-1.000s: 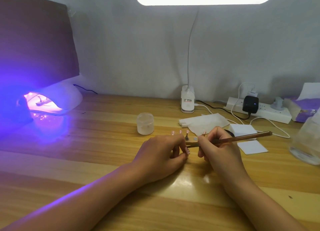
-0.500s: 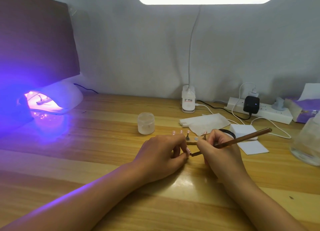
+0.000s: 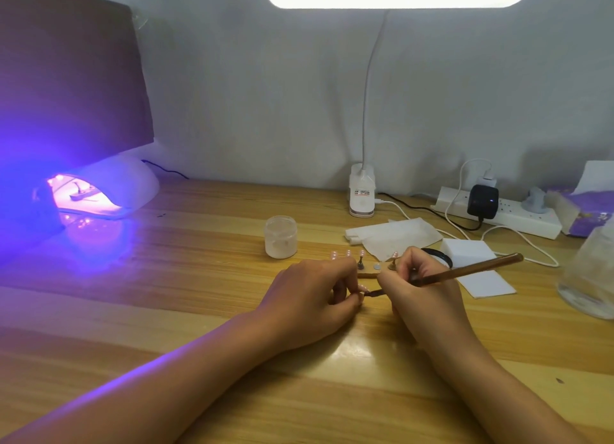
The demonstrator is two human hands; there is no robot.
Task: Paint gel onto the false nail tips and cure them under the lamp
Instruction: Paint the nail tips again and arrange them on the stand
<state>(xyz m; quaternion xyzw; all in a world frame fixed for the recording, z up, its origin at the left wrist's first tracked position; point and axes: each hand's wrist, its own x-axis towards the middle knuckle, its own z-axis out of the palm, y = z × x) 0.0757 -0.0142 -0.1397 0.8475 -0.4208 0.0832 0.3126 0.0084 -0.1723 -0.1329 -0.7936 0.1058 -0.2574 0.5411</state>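
- Two hands met near the middle of the desk (image 3: 199, 277), set back from its near edge; a broad stretch of wood lay between them and the curing lamp (image 3: 133, 187) at far left.
- Left hand (image 3: 312, 297): grip closed, thumb and fingers pinching a small pale nail tip (image 3: 362, 289).
- Right hand (image 3: 422, 297): grip curled round a brown brush (image 3: 465, 272), held like a pen. Its dark end touched the pinched tip and its handle slanted up to the right.
- Just behind the hands stood a row of tips (image 3: 348, 253), glossy pink on little posts, with a frosted jar (image 3: 280, 237) near them on the left.
- Tighter room lay to the right: folded tissue (image 3: 395, 236), a white block (image 3: 468, 249), a power strip (image 3: 518, 221) with trailing cables, and a clear container (image 3: 591, 277) at the frame's edge.
- The curing lamp glowed violet, a small holder visible in its mouth.
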